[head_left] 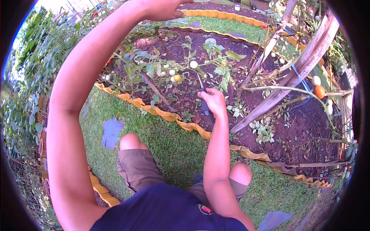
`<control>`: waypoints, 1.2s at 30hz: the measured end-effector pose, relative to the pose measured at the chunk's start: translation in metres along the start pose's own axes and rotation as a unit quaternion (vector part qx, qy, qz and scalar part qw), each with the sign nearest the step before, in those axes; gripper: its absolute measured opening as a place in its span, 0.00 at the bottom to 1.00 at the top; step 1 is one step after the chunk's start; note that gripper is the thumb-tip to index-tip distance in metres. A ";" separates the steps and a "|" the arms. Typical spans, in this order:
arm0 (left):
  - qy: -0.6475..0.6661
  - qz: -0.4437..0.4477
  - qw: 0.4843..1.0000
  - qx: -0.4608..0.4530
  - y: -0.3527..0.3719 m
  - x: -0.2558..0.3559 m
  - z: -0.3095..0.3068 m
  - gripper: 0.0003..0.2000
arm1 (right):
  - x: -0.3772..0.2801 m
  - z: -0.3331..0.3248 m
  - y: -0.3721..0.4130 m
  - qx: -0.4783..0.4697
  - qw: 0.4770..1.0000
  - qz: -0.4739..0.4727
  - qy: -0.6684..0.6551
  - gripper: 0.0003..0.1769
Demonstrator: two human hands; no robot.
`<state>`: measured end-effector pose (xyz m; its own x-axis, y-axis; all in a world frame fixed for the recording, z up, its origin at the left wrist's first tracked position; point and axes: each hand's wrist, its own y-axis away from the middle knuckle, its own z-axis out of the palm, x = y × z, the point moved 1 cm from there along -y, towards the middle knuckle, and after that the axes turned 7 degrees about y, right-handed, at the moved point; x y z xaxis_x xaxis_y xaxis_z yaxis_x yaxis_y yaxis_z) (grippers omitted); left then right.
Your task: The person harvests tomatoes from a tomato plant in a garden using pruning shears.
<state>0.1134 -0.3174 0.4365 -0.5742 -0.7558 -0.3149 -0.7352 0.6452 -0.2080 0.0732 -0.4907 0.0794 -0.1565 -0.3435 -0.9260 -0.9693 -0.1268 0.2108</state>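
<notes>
My right hand (214,101) is closed around dark-handled snips (204,106), whose slim pointed blade points up toward the tomato plant (154,63). Just beyond the blade, a pale green tomato (193,64) hangs on a stem, with a yellow-orange tomato (177,78) and other pale ones to its left. My left hand (163,9) is raised at the top edge of the view, arm stretched over the foliage. Its thumb and fingers are apart with nothing visible between them; part of the hand is cut off by the frame.
Wooden stakes (285,82) lean across the right side, one tied with blue string (300,78). An orange tomato (320,91) hangs there. Wavy yellow edging (154,109) separates the soil bed (266,104) from the grass (162,138), where a flat grey stone (112,132) lies.
</notes>
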 end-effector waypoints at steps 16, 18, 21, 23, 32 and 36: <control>0.503 -0.148 0.828 -0.199 0.338 0.062 0.039 0.31 | 0.032 -0.004 0.015 -0.001 0.999 0.045 0.031 0.26; 0.578 -0.249 0.759 -0.165 0.389 0.052 0.095 0.30 | 0.030 -0.003 0.018 -0.012 0.997 0.064 0.048 0.25; 0.672 -0.430 0.603 -0.019 0.488 0.052 0.230 0.23 | 0.033 0.004 0.020 -0.020 0.995 0.073 0.068 0.24; 0.631 -0.620 0.465 0.023 0.562 0.087 0.324 0.23 | 0.037 0.006 0.017 -0.042 0.991 0.085 0.097 0.25; 0.584 -0.710 0.337 -0.202 0.741 0.257 0.430 0.26 | 0.031 0.040 0.030 -0.212 0.932 0.122 0.267 0.26; 0.597 -0.716 0.310 -0.187 0.758 0.279 0.428 0.26 | 0.038 0.066 0.029 -0.256 0.906 0.096 0.323 0.29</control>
<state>-0.4501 0.0094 -0.2049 0.8770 0.1169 0.4661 -0.4063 -0.3374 0.8492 0.0270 -0.4460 0.0298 -0.0091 -0.8573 -0.5147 -0.6943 -0.3650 0.6202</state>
